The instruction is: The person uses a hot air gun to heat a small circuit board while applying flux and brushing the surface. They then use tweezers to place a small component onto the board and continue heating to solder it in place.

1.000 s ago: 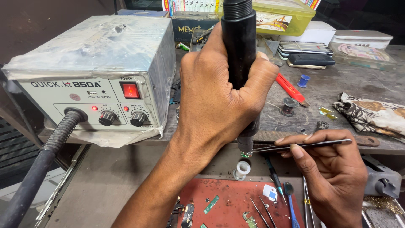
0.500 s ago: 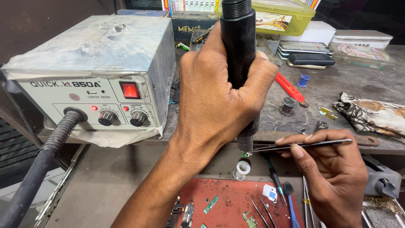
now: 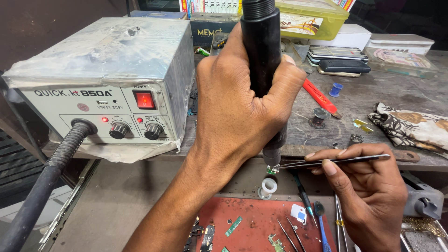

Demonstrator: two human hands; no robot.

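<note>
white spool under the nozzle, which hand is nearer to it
Left. The left hand, gripping the black hot-air handle, sits above the white spool, with the nozzle just over it. The right hand, holding tweezers, is off to the spool's right, slightly farther.

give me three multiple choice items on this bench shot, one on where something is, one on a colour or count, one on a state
1. Where is the white spool?
A. below the hot-air nozzle
B. on top of the grey station
C. inside the yellow box

2. How many round knobs are on the station front?
A. one
B. two
C. four

3. What state is the station's power switch in?
A. dark
B. lit red
C. missing

Answers:
1. A, it stands just under the tip of the black handpiece held in the left hand.
2. B, two black knobs sit side by side.
3. B, it glows red.

The right hand holds tweezers at the nozzle tip.
</note>
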